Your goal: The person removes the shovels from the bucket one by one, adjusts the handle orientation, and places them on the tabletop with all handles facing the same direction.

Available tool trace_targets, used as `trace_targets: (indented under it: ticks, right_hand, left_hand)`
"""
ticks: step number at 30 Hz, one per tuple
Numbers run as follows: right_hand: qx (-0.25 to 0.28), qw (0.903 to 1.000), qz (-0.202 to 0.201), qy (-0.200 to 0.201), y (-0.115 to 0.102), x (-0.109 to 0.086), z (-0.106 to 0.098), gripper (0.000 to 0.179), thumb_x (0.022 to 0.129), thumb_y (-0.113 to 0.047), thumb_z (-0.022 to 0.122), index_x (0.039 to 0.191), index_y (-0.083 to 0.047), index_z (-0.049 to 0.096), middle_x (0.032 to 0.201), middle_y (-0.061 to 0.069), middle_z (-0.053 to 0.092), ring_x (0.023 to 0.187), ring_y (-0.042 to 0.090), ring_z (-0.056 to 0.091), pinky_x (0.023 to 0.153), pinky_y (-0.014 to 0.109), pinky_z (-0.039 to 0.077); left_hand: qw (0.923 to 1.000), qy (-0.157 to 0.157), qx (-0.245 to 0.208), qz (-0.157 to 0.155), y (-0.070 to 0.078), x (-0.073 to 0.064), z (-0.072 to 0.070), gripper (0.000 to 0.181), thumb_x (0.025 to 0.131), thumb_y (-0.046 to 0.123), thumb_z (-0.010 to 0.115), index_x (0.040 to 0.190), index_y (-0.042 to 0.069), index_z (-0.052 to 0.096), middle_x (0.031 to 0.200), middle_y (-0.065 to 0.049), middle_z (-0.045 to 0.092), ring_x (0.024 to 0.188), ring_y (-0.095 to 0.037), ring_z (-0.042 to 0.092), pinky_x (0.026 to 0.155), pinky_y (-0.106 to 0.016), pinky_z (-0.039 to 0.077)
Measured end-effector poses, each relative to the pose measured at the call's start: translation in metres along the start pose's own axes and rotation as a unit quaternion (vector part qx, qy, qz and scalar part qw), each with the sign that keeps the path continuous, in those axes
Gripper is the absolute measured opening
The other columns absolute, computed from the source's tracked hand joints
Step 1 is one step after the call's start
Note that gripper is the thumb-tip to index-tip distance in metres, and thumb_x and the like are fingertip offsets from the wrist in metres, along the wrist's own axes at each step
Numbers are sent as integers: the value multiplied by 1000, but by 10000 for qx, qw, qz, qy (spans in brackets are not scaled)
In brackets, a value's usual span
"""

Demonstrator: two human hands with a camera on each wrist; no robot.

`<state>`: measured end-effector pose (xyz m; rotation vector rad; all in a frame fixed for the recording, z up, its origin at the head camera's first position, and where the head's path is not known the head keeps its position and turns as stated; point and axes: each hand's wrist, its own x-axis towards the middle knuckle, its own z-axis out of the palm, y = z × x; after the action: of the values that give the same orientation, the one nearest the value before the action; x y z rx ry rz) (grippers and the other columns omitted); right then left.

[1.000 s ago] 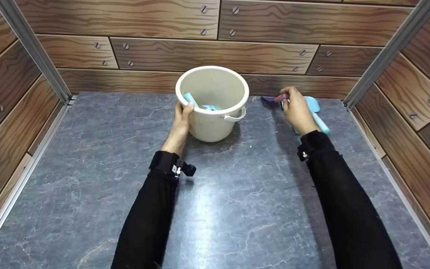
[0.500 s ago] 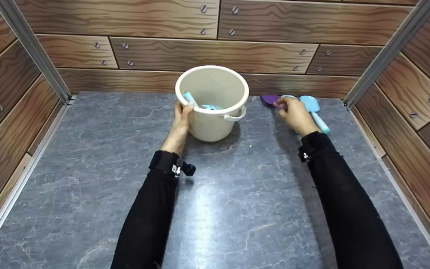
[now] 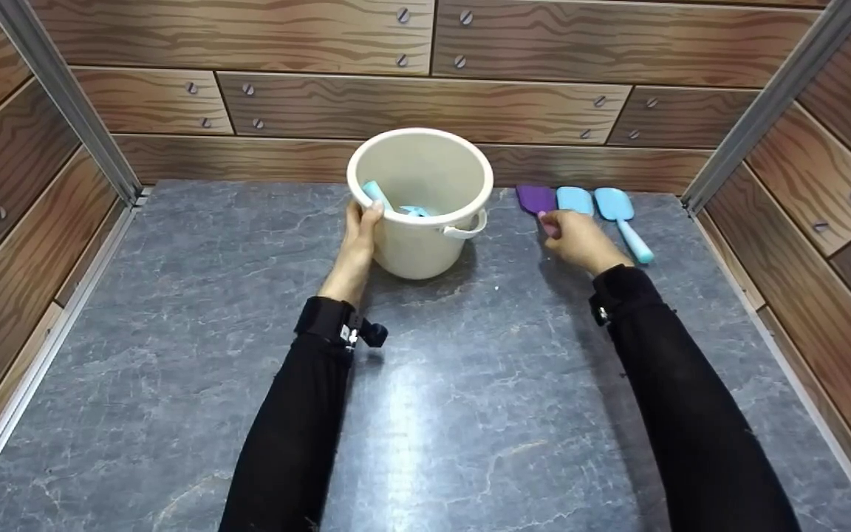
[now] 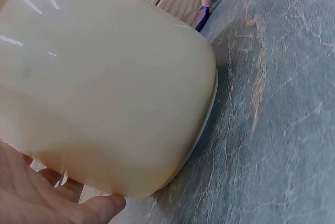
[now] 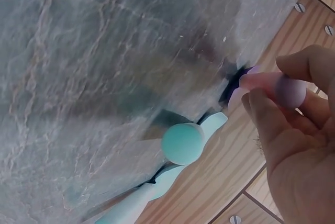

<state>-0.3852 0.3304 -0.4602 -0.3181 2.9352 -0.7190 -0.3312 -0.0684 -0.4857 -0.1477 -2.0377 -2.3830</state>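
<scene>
A cream bucket (image 3: 419, 255) stands upright near the back wall. My left hand (image 3: 354, 247) holds its near left side, thumb and fingers at the wall just below the rim. In the left wrist view the thumb touches the bucket's side. My right hand (image 3: 580, 240) pinches the pinkish-purple handle (image 5: 289, 92) of a small toy shovel between thumb and fingers. The shovel's purple blade (image 3: 535, 198) lies by the back wall, right of the bucket. Beside it is a light-blue shovel (image 3: 575, 200), its handle hidden by the right hand in the head view.
A second light-blue shovel (image 3: 614, 203) lies furthest right, handle toward me. Inside the bucket are a light-blue handle (image 3: 377, 194) and other light-blue pieces (image 3: 417, 212). The bucket's handle (image 3: 465, 228) hangs at its right. Wood-patterned walls (image 3: 425, 107) bound the grey marbled floor (image 3: 470, 369).
My right hand has lowered the purple shovel's handle toward me, and its blade now shows flat beside the blue ones. The left hand and the bucket stay in place.
</scene>
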Motion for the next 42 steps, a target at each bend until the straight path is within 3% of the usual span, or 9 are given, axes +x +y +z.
trace_targets:
  ticks: [2,6,10,14,16,19,22,26,42]
  right_hand:
    - [-58,9999,-94,22,4,3,2,53,100,0,66,151,14,66,133,31,78,125,44,74,117,60,60]
    - [-282,9985,-355,295,65,41,29,26,92,-7,73,117,2,74,97,6,68,95,27,64,91,46,57]
    - [-548,9948,-779,370,126,78,56,12,90,-8,80,99,-8,72,90,3,66,86,25,64,80,42,54]
    - [-637,9913,-1068,432,140,85,62,17,88,-8,87,100,-10,75,88,1,66,82,25,64,75,39,52]
    - [-554,9928,-975,421,133,79,60,18,89,-10,87,103,-10,75,88,-1,65,82,21,62,74,37,51]
    - [-295,9963,-767,262,91,52,39,21,94,-12,81,112,-3,77,92,3,71,88,22,65,80,38,56]
    - [-101,9988,-471,5,38,20,14,41,102,-12,73,138,8,74,120,25,81,115,39,76,106,53,64]
    - [-208,9995,-140,-193,-13,-5,-11,58,113,-17,65,163,11,58,160,43,63,155,60,59,135,72,45]
    - [-353,9962,-708,361,-72,-2,-52,59,114,-18,68,165,8,57,167,39,60,157,58,58,134,71,46]
  left_hand:
    - [10000,30,-27,0,0,1,1,110,98,69,58,188,22,16,197,-14,16,185,-37,13,151,-66,7]
    - [10000,70,-68,-7,1,2,2,112,95,70,58,188,22,18,196,-15,19,184,-38,15,150,-68,9]
    - [9999,88,-100,1,2,1,2,112,95,71,59,187,21,19,196,-15,20,184,-38,16,150,-67,8]
    - [9999,133,-101,16,1,1,2,111,95,70,59,187,21,21,195,-15,22,183,-38,17,151,-66,8]
    - [9999,142,-90,2,1,1,2,111,95,70,60,187,21,21,195,-15,21,184,-38,16,151,-66,8]
    - [9999,143,-81,-21,1,1,2,110,96,68,58,188,21,19,196,-15,19,184,-38,15,151,-67,7]
    - [9999,138,-82,-40,1,1,2,110,97,67,58,188,22,18,197,-15,17,185,-38,13,151,-66,6]
    - [9999,140,-70,-33,1,1,2,111,96,68,59,188,22,17,197,-15,17,185,-38,12,151,-65,5]
    - [9999,-49,-84,77,0,1,0,106,100,66,57,188,23,16,196,-14,17,184,-35,14,151,-64,7]
